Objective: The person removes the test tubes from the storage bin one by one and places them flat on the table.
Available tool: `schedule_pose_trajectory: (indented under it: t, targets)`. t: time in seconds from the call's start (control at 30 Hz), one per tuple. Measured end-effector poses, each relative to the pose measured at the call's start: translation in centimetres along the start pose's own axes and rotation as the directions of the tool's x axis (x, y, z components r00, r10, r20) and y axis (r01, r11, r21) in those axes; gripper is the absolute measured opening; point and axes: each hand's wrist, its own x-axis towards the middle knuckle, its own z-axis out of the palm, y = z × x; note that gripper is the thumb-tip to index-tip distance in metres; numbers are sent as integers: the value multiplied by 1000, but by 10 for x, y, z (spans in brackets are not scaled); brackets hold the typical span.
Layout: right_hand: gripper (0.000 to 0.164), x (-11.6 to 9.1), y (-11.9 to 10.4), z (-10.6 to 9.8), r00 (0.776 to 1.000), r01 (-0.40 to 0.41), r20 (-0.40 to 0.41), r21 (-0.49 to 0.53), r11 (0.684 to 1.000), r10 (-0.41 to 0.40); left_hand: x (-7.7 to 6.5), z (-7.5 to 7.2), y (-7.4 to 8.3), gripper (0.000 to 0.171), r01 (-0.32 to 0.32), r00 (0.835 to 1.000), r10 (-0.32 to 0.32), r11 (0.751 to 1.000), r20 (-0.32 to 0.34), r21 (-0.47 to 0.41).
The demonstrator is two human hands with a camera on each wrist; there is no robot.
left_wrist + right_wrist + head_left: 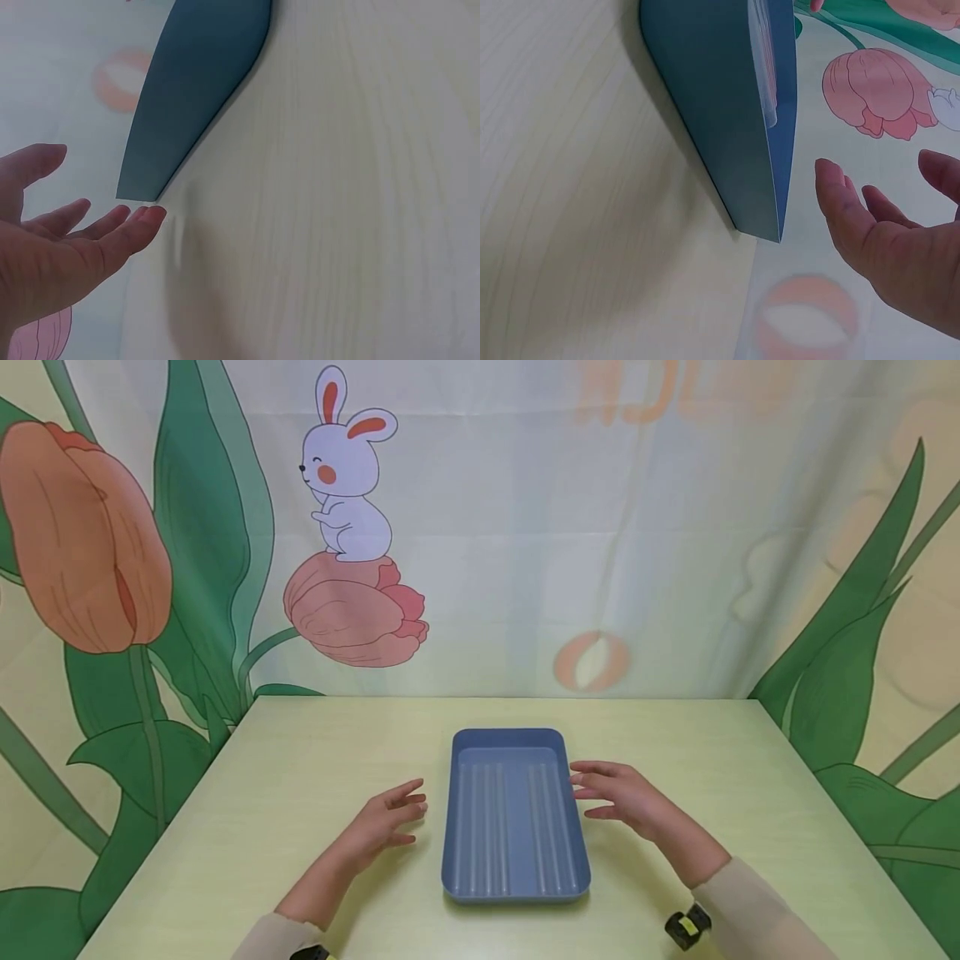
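A blue rectangular tray (519,827) with raised ribs along its floor lies lengthwise on the table, its short side toward me. To its left my left hand (384,823) hovers with fingers spread and loosely bent, apart from the tray wall. On the other side my right hand (621,795) is held close by the tray's right rim, fingers relaxed and parted. Neither hand holds anything. In the left wrist view the outer tray wall (199,90) rises beyond the fingertips. The right wrist view shows the opposite wall (712,112) with the hand beside it.
The pale wood-grain table (337,735) ends at a back edge against a printed curtain (510,527) with a rabbit and tulips. Both sleeves (750,902) carry a small black wrist device (687,927).
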Motion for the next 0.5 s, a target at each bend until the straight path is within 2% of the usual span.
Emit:
schedule_pose_trajectory:
  t: [0.17,0.5]
  targets:
    - [58,0,-3,1,999,-23,40,27,999,22,1,4,-4,63,0,1000,1,999,28,-35]
    - [57,7,-9,8,996,-78,48,43,996,76,3,8,-8,64,-1,996,9,996,87,-88]
